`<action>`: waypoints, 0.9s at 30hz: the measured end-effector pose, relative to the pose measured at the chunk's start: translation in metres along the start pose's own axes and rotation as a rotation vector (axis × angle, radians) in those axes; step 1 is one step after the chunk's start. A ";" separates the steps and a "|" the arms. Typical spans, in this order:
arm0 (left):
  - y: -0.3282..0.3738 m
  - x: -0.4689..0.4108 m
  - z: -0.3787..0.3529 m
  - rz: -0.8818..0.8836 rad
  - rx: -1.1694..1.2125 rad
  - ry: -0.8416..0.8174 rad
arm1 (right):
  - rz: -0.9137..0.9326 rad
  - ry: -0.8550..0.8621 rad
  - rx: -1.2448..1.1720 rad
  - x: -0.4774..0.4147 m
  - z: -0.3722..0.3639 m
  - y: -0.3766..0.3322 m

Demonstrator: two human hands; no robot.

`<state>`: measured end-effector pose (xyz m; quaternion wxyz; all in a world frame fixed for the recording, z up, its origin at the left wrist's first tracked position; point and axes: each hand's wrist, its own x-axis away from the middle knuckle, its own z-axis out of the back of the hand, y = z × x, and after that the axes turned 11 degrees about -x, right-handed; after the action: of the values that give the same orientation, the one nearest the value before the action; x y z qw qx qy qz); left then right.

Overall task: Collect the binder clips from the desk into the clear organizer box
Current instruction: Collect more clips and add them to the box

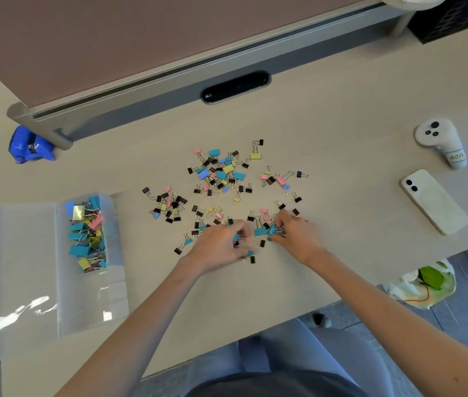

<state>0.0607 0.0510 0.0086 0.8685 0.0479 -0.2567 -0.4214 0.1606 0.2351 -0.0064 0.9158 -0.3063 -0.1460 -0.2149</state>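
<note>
The left grip (pixel 217 245) is curling round clips (pixel 236 240), the right grip (pixel 298 234) pinching a blue clip (pixel 272 230) just beside.

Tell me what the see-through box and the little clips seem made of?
The organizer box looks like frosted translucent plastic: its contents show through, glare on its lid. The binder clips look like painted metal, matte colours, with shiny wire handles.

desk (pixel 341 116): matt, pale wood-grain laminate
organizer box (pixel 26 270): glossy clear plastic
binder clips (pixel 221 170): painted metal, wire handles
</note>
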 end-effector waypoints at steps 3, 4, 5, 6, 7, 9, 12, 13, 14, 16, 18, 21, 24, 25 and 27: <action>0.000 0.006 -0.006 -0.059 -0.092 0.004 | 0.013 0.027 0.006 0.001 -0.003 -0.001; 0.000 0.008 -0.007 -0.064 -0.099 0.000 | 0.014 0.028 0.005 0.001 -0.004 -0.002; 0.000 0.009 -0.009 -0.074 -0.107 0.004 | 0.015 0.028 0.002 0.002 -0.004 -0.003; 0.000 0.009 -0.011 -0.087 -0.115 0.018 | 0.018 0.031 0.000 0.002 -0.004 -0.004; 0.001 0.009 -0.012 -0.098 -0.123 0.034 | 0.019 0.036 -0.002 0.002 -0.004 -0.005; 0.002 0.010 -0.014 -0.105 -0.137 0.047 | 0.017 0.041 -0.014 0.002 -0.004 -0.008; 0.002 0.009 -0.017 -0.110 -0.158 0.061 | 0.019 0.024 -0.017 -0.001 -0.007 -0.012; 0.002 0.009 -0.018 -0.106 -0.149 0.069 | 0.023 0.022 -0.012 -0.002 -0.007 -0.013; 0.001 0.010 -0.018 -0.098 -0.126 0.077 | 0.026 0.017 -0.009 -0.002 -0.008 -0.014; 0.001 0.010 -0.018 -0.071 -0.059 0.095 | 0.032 0.014 -0.008 -0.003 -0.009 -0.015; 0.000 0.009 -0.016 -0.014 0.044 0.103 | 0.035 0.020 -0.059 -0.003 -0.010 -0.014; -0.005 0.007 -0.015 0.069 0.299 0.116 | -0.029 0.075 -0.356 -0.007 -0.010 -0.012; -0.007 0.006 -0.005 0.160 0.790 0.113 | -0.175 0.050 -0.837 -0.009 0.000 -0.017; -0.006 0.006 -0.001 0.200 0.927 0.099 | -0.231 0.017 -0.991 -0.008 0.005 -0.019; -0.007 0.003 0.006 0.279 1.168 0.059 | -0.313 -0.073 -1.243 -0.006 0.015 -0.021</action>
<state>0.0542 0.0450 0.0130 0.7523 0.4946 -0.4256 -0.0910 0.1432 0.2309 0.0130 0.5194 -0.7622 -0.0682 -0.3802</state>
